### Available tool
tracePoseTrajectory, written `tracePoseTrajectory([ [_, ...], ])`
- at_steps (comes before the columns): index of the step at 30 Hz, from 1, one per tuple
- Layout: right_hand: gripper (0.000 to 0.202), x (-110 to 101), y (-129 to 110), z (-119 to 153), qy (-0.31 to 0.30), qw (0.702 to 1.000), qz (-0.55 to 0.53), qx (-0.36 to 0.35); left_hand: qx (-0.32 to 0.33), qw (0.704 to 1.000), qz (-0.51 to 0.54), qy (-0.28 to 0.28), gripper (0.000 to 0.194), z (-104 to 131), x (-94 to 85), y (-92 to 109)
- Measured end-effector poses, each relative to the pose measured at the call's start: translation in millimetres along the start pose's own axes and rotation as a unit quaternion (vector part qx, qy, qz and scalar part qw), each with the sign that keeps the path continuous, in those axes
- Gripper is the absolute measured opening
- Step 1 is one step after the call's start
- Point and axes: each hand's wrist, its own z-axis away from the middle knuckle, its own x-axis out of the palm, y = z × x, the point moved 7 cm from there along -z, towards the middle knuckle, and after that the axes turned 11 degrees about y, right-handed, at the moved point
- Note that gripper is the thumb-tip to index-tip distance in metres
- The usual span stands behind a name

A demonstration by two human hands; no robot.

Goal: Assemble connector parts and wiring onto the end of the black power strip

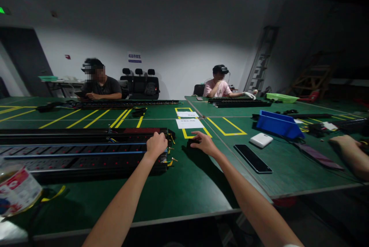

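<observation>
Strips (98,163), long, black, red-dotted, lying on green table (173,201), person's left; left hand (157,145) curled on their near ends, can't tell if gripping. Right hand (204,143) relaxed, empty. Loose yellow-green wires (170,162) could snag if strips get dragged tbh.

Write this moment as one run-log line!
left grip: on black strips, right end; right grip: over green table, near white papers; phone: on green table

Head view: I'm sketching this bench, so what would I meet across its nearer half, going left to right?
Printed container → left hand → right hand → dark-screened phone → purplish flat item → another person's bare arm at the right edge.
</observation>
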Motion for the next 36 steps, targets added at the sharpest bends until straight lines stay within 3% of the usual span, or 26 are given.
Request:
tracePoseTrajectory([
  [36,0.047,0.1,-4.7,3.3,0.000,1.000,-0.006,0.015,-0.005,1.000,-0.009,0.010,0.034,-1.9,5.2,-3.0],
])
